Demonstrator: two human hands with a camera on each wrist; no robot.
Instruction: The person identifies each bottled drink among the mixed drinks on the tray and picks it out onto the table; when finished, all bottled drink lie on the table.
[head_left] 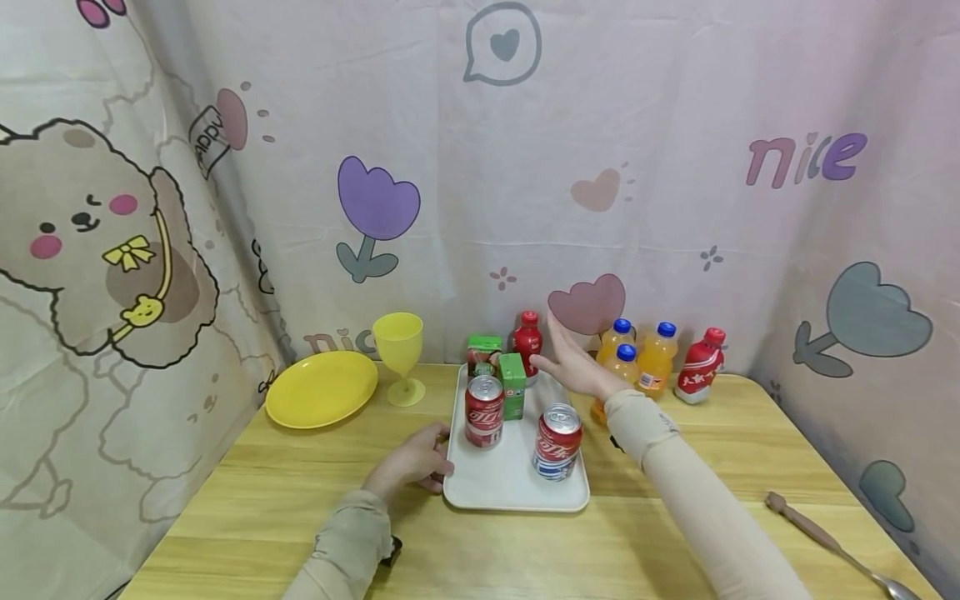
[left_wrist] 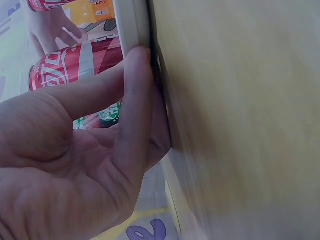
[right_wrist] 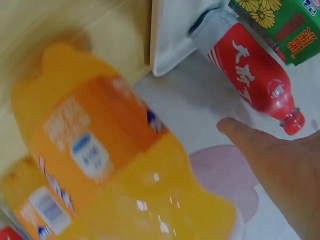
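Note:
A white tray (head_left: 510,493) lies on the wooden table. My left hand (head_left: 414,458) grips its left edge; in the left wrist view the fingers (left_wrist: 136,100) bend at the rim. On the tray stand two red soda cans, one at the left (head_left: 484,417) and one at the front right (head_left: 558,446). Behind them are a green drink carton (head_left: 513,387), a second green carton (head_left: 483,346) and a red bottle (head_left: 528,343) with a white base. My right hand (head_left: 577,368), fingers straight, is at the tray's back right, beside the red bottle, holding nothing.
Several orange juice bottles (head_left: 657,362) with blue caps and another red bottle (head_left: 701,367) stand right of the tray. At the left are a yellow plate (head_left: 322,390) and a yellow goblet (head_left: 399,342). A long-handled spoon (head_left: 821,533) lies at the right edge. A patterned curtain (head_left: 480,208) hangs behind.

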